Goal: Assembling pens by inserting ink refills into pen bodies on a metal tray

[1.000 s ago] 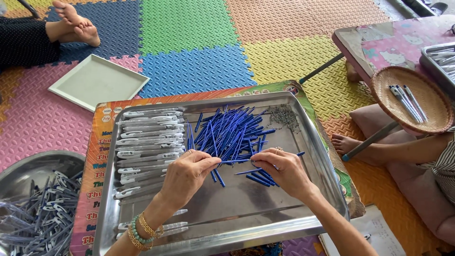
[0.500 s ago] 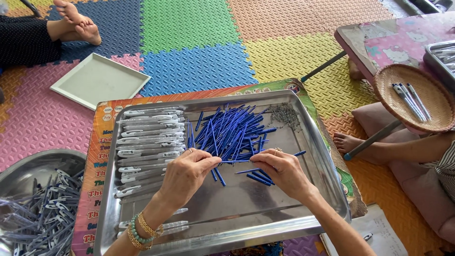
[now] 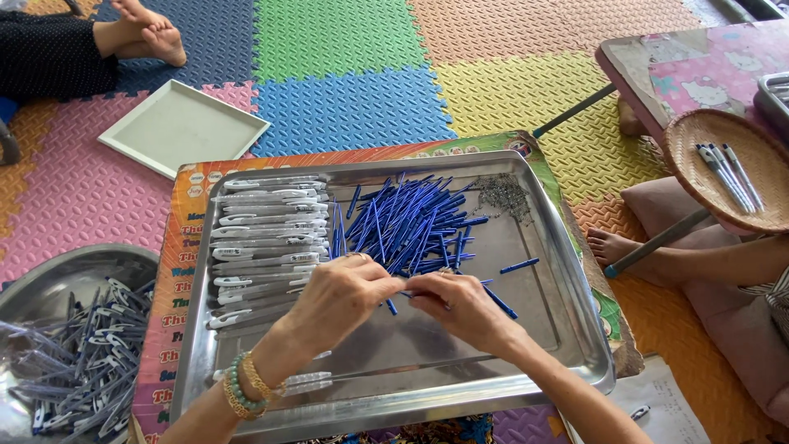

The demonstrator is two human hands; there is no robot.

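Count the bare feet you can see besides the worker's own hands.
3. One foot lies top left on the blue mat, with toes of a possible second behind it. Another rests right of the steel tray; a third sits under the pink table.

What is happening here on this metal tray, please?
A person's left hand and right hand meet over a steel tray, pinching a thin blue pen refill between them. A pile of blue refills lies behind, with rows of pale pen barrels at the left and a small heap of springs at the back.
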